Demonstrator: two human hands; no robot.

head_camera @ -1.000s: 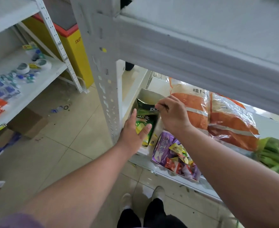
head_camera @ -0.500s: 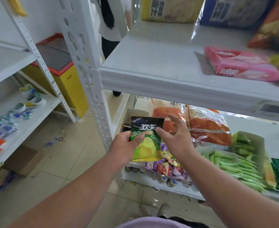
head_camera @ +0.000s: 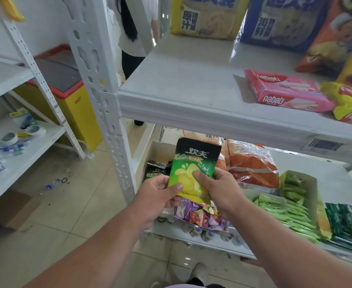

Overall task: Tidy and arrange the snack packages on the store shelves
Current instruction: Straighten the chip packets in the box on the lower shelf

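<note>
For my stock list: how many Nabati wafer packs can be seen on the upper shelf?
2. A pink Nabati pack lies flat on the upper shelf; a yellow Nabati pack lies beside it at the right edge, partly cut off. More may be out of view.

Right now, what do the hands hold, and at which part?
Both hold one green snack packet at its lower end: left hand pinches the left corner, right hand the right.

A: Quick, what am I wearing here?
B: Both forearms bare, no sleeves, left hand (head_camera: pixel 157 196) and right hand (head_camera: pixel 220 191) ungloved.
A: Below the grip?
B: Lilac shirt hem (head_camera: pixel 177 286), dark trousers, pale shoe (head_camera: pixel 199 272).
</note>
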